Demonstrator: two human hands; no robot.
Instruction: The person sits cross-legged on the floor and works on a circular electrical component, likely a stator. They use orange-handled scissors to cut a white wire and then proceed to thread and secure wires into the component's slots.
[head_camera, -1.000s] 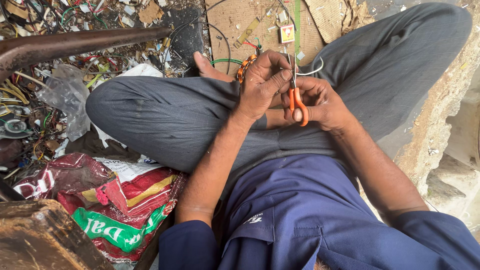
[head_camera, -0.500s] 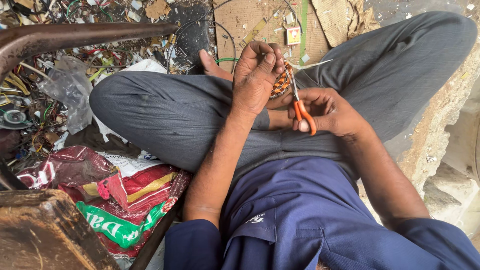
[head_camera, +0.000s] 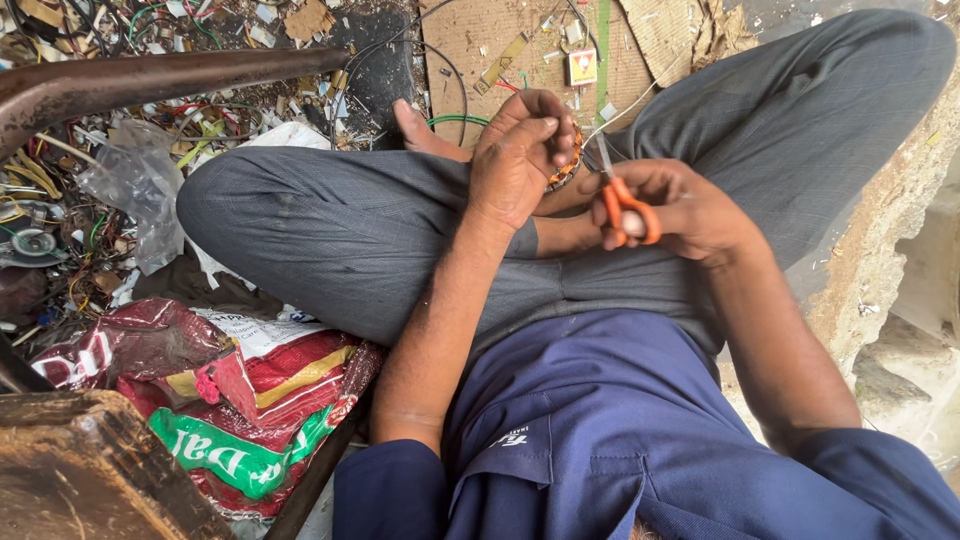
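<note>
scissors (head_camera: 628, 205) with orange handles sit in the right hand (head_camera: 680, 210), fingers closed through the loops, blades pointing far toward a small round coil of copper wire (head_camera: 565, 172). left hand (head_camera: 520, 160) is curled shut over that coil, just above the crossed legs in grey trousers (head_camera: 340, 230); coil lies between the two hands, near the centre of the head view.

containers: a crumpled printed sack (head_camera: 240, 410), red, green and white, lies near left beside the knee; its mouth is folded and the contents cannot be told. a clear plastic bag (head_camera: 135, 185) lies far left among scrap; nothing legible inside.

hidden or unclear: most of the coil is covered by the left fingers, so its full shape is not shown. scissor blades are thin and partly behind the coil; whether they are parted cannot be told. one bare foot (head_camera: 425, 135) shows only its toes past the leg. lower arms run out of frame into blue sleeves (head_camera: 620, 450).

surface and room: flattened cardboard (head_camera: 520, 40) covers the ground far centre, with loose wires (head_camera: 430, 60) over it. mixed wire scrap and litter (head_camera: 60, 200) fills far left. a rusty metal bar (head_camera: 170, 80) crosses far left. a worn wooden block (head_camera: 80, 470) sits near left. rough concrete wall (head_camera: 890, 250) stands at right.
</note>
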